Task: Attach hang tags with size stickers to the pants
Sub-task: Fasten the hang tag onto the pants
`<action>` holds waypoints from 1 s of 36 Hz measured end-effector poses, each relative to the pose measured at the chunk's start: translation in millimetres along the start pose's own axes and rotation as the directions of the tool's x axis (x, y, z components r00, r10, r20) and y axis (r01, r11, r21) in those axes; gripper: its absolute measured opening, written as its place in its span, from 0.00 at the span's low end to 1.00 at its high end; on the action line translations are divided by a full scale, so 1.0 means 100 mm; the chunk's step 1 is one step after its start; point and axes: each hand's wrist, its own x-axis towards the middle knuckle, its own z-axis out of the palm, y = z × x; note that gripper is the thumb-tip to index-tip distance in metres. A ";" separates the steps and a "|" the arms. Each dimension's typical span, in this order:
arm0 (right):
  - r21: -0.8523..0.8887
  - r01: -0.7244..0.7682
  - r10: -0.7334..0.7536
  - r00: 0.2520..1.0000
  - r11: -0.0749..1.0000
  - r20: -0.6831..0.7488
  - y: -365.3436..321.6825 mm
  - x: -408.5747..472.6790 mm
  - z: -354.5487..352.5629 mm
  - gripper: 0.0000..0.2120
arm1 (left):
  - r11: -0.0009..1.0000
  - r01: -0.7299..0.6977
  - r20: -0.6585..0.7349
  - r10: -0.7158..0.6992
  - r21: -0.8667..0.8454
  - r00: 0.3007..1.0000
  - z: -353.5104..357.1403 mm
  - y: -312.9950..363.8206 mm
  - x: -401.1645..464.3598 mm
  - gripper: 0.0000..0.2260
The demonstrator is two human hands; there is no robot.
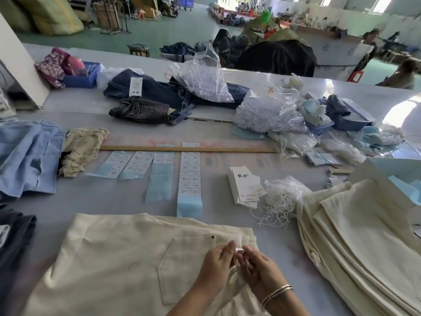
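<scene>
Far left of the bench [95, 197]: a light blue garment [27, 156] lies flat, a crumpled beige garment [82, 149] just beside it. Dark denim [16, 238] at the near left edge.

Centre left, behind: a blue bin [84, 76] with patterned cloth, then dark jeans [148, 94] heaped, one carrying a white tag.

Centre: a wooden ruler [186, 148] lies across the bench. Just in front of it, four strips of size stickers [191, 176] on pale blue backing, side by side, the rightmost strip the fullest.

Near centre: cream pants [118, 265] spread flat, back pocket up, waistband toward the right.

Both hands meet over the waistband area of the pants. Left hand [218, 265], fingers curled, pinches a small white piece [239, 249] at its fingertips. Right hand [257, 270], bangles on the wrist, fingers curled, pinches the same white piece from the other side. Whether that piece is a tag or a string end, cannot tell.

Right of centre: a stack of white hang tags [245, 185], with a bag of white strings [282, 197] touching it. Behind, clear bags of white fasteners [262, 110].

Far right: a pile of folded cream pants [360, 236].
</scene>
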 end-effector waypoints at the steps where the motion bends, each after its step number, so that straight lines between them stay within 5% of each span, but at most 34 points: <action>1: 0.008 0.000 0.000 1.000 1.000 -0.002 0.00 0.00 0.01 0.08 | 1.000 -0.009 -0.004 0.009 0.005 1.000 0.00 0.01 0.00 0.19; 11: 0.042 0.015 -0.016 1.000 0.999 0.018 0.03 0.01 0.07 0.15 | 1.000 -0.019 -0.035 0.018 -0.010 0.999 0.02 0.09 -0.03 0.19; 36: 0.022 0.082 -0.081 0.996 0.996 -0.034 0.11 0.07 0.08 0.08 | 0.989 0.064 -0.169 -0.041 0.136 0.985 0.09 0.06 0.00 0.16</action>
